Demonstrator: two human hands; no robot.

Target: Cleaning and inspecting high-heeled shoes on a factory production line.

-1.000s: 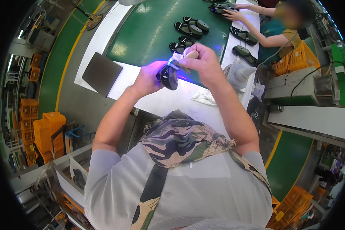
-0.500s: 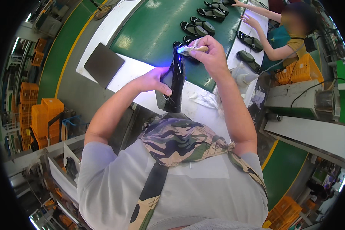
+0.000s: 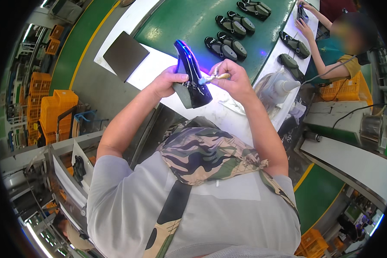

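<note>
Left hand (image 3: 165,84) clasps one glossy, curved black shoe (image 3: 196,95); right hand (image 3: 235,81) pinches one crumpled pale wad (image 3: 210,79) against it; beyond both hands, six shoes (image 3: 230,26) dot the smooth green surface (image 3: 176,26).

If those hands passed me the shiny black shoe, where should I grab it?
I'd take the shoe by its narrow far end, coming from the far side. That end tapers, so small fingers could probably wrap around it, and it sticks out free. The left hand grips the shoe's left side, while the right hand holds a whitish wad against its right side.
</note>
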